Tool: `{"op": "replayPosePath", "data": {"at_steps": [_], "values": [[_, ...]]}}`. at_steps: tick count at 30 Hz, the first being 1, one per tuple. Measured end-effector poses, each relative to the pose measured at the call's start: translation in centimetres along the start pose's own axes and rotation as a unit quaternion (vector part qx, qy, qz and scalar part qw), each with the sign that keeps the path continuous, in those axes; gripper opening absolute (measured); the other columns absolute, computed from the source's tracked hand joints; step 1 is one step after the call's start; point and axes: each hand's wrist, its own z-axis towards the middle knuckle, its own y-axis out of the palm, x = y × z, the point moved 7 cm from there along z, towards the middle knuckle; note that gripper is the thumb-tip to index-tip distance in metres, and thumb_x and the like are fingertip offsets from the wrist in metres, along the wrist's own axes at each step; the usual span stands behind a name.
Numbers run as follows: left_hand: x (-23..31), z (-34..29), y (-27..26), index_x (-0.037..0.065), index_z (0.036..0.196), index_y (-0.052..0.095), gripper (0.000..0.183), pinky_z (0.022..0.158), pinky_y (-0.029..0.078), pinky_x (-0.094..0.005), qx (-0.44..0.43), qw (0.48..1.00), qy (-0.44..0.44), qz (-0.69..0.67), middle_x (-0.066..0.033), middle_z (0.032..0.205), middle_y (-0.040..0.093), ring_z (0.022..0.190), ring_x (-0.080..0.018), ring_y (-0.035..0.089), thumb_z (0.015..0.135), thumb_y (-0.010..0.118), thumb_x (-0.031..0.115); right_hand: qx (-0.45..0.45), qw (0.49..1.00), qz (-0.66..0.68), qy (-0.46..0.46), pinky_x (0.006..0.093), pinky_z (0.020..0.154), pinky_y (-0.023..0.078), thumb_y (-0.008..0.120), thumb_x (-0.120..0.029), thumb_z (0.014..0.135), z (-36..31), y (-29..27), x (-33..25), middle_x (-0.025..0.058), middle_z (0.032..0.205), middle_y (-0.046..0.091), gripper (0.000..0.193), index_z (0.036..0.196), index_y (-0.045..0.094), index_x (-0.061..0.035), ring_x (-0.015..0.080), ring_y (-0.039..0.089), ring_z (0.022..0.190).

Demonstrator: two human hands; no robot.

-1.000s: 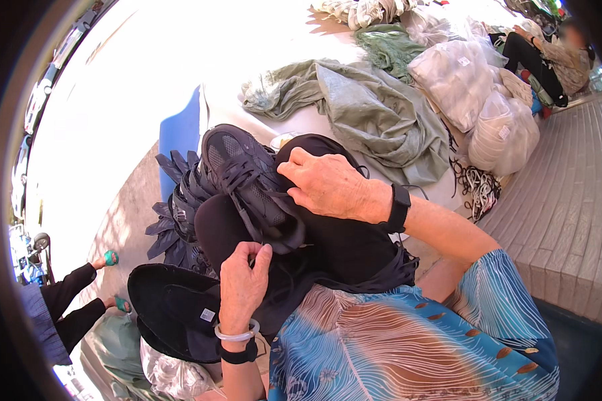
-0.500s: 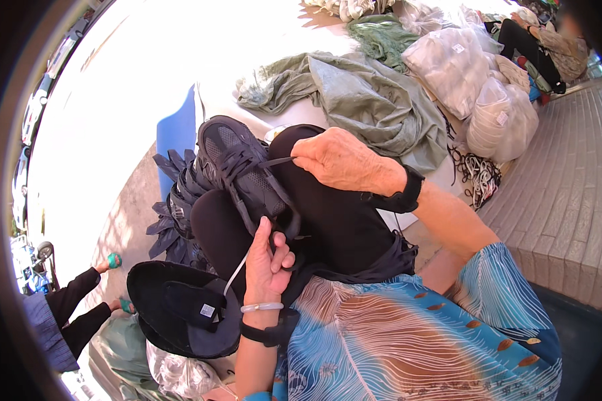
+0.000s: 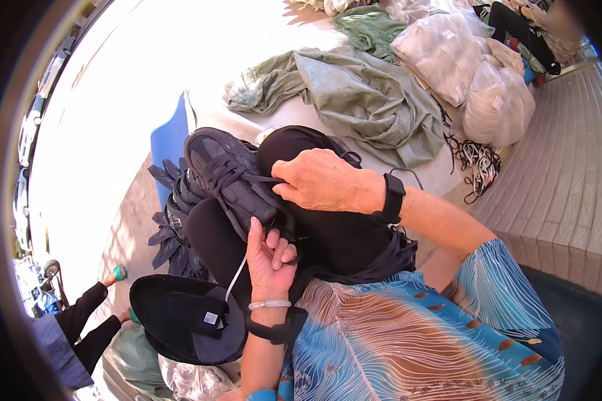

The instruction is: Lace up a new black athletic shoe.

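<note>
A dark grey and black lace-up sneaker rests on my black-clad knees, its toe pointing away and up to the left. My right hand pinches a flat dark shoelace and draws it out to the right of the sneaker. At the heel end, my left hand grips the sneaker's edge, thumb extended and the other fingers curled, palm partly upward. The heel is partly hidden behind these fingers. A thin white cord runs down from beside my left hand to a black hat-like thing.
Dark layered pieces with pointed flaps lie left of my knees. Beyond are a grey-green cloth, stuffed clear plastic bags and a heap of black and white laces. A tiled ledge runs along the right. Another person's legs show at left.
My right hand has moved slightly left and down, still pinching the lace. The sneaker sits a little lower and farther left in view. My left hand keeps its place at the heel.
</note>
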Motion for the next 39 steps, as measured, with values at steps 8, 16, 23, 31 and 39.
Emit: {"op": "replayPosePath", "data": {"at_steps": [8,16,23,31,39], "values": [[0.8,0.7,-0.5,0.013,0.08,0.054,0.027,0.041,0.029,-0.0223,0.01,0.987,0.097,0.128,0.0033,0.064,0.049,0.038,-0.0056,0.03,0.096,0.058,0.035,-0.095,0.993,-0.071,0.027,0.0422,0.059,0.053,0.063,-0.018,0.073,0.8,2.4,-1.4,0.0204,0.066,0.064,0.021,0.075,0.064,0.0028,0.0354,0.067,0.066],[1.2,0.0,-1.0,0.01,0.08,0.056,0.031,0.042,0.032,-0.023,-0.018,0.986,0.087,0.141,0.0013,0.072,0.053,0.039,-0.0053,0.031,0.096,0.057,0.036,-0.041,0.996,-0.082,-0.013,0.0442,0.055,0.05,0.061,-0.016,0.076,0.3,3.2,-2.6,0.0201,0.058,0.06,0.018,0.072,0.054,0.0006,0.0372,0.064,0.057],[1.2,-0.5,-0.6,0.004,0.09,0.06,0.035,0.043,0.037,-0.0229,0.007,0.98,0.087,0.18,-0.0004,0.078,0.055,0.041,-0.0051,0.033,0.097,0.055,0.038,-0.054,0.994,-0.095,-0.005,0.0411,0.049,0.05,0.061,-0.016,0.077,0.7,4.0,-1.9,0.0175,0.056,0.059,0.019,0.072,0.051,-0.0006,0.0344,0.064,0.055],[3.2,-4.5,0.0,0.002,0.094,0.063,0.026,0.044,0.038,-0.0197,-0.022,0.94,0.068,0.333,0.0017,0.067,0.049,0.047,-0.0024,0.038,0.098,0.055,0.027,-0.05,0.993,-0.105,-0.006,0.043,0.049,0.048,0.059,-0.013,0.08,0.2,4.0,-1.9,0.0157,0.056,0.058,0.017,0.071,0.05,-0.0011,0.034,0.061,0.052],[9.1,-9.3,1.2,0.002,0.084,0.057,0.028,0.047,0.043,-0.0201,-0.048,0.909,0.203,0.361,-0.0099,0.089,0.062,0.045,-0.0017,0.038,0.099,0.051,0.025,-0.07,0.996,-0.038,0.045,0.0449,0.054,0.045,0.056,-0.016,0.087,-0.8,2.6,-1.5,0.0196,0.059,0.055,0.024,0.072,0.048,0.0004,0.0403,0.058,0.06]]}}
